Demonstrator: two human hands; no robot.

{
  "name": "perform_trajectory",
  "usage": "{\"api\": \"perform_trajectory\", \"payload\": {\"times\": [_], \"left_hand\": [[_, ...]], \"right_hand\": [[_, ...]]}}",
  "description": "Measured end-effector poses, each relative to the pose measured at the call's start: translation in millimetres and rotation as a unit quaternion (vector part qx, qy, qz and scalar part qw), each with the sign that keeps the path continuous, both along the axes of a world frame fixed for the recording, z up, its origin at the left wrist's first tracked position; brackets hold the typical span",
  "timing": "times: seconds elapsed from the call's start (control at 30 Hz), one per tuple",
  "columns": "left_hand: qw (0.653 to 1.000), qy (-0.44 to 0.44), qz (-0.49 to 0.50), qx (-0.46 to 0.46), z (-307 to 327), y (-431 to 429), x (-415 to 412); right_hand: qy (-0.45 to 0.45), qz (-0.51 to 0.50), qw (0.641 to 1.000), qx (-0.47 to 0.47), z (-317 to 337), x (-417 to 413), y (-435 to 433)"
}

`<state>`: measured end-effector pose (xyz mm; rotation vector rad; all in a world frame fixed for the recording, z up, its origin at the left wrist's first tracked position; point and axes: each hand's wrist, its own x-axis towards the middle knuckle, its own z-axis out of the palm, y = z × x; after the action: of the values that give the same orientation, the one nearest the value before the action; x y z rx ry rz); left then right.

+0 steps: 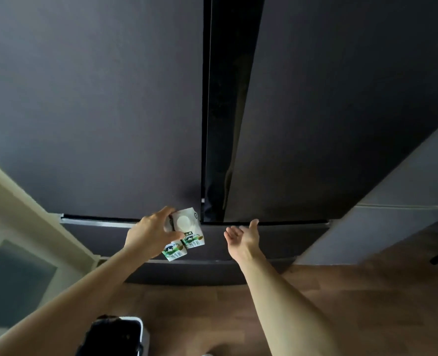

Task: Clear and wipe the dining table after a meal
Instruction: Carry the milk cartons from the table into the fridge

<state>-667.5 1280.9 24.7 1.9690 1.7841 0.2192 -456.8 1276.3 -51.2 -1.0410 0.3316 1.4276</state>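
My left hand [152,233] grips two small milk cartons [187,231], white with green printing and a round white cap on the upper one. I hold them in front of a dark grey fridge [92,111], just left of the seam between its two upper doors. My right hand [243,235] is raised beside the cartons with fingers spread and holds nothing; its fingertips reach the lower edge of the right fridge door [341,98]. That right door stands slightly ajar, showing a dark gap [224,124].
Below the upper doors run the fridge's drawer fronts [212,249]. A cream door frame [20,201] and a glass panel stand at the left. Brown wooden floor [212,317] lies underfoot. A dark device with a white case [117,335] sits at the bottom edge.
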Motion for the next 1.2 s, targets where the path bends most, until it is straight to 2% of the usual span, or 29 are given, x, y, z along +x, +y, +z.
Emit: {"api": "perform_trajectory", "payload": {"times": [0.23, 0.57, 0.77, 0.83, 0.97, 1.1, 1.2], "left_hand": [[0.999, 0.017, 0.022, -0.019, -17, 13, -6], [1.000, 0.019, 0.015, -0.005, -15, 2, -36], [1.000, 0.019, -0.013, 0.008, -6, -19, -52], [0.999, 0.011, -0.030, 0.015, 1, -29, -51], [0.997, -0.002, -0.072, 0.029, 17, -49, -42], [0.993, -0.011, -0.112, 0.039, 31, -73, -27], [0.989, -0.023, -0.143, 0.040, 38, -92, -14]], "right_hand": [[0.078, -0.024, 0.996, 0.034, -15, -8, 32], [0.045, -0.027, 0.998, 0.035, -19, -10, 21], [-0.003, -0.032, 0.999, 0.005, -18, -16, -30], [-0.039, -0.021, 0.999, -0.007, -10, -17, -56], [-0.178, -0.008, 0.984, -0.030, 14, -22, -114], [-0.328, -0.045, 0.943, 0.020, 46, -27, -169], [-0.406, -0.085, 0.908, 0.053, 66, -32, -208]]}}
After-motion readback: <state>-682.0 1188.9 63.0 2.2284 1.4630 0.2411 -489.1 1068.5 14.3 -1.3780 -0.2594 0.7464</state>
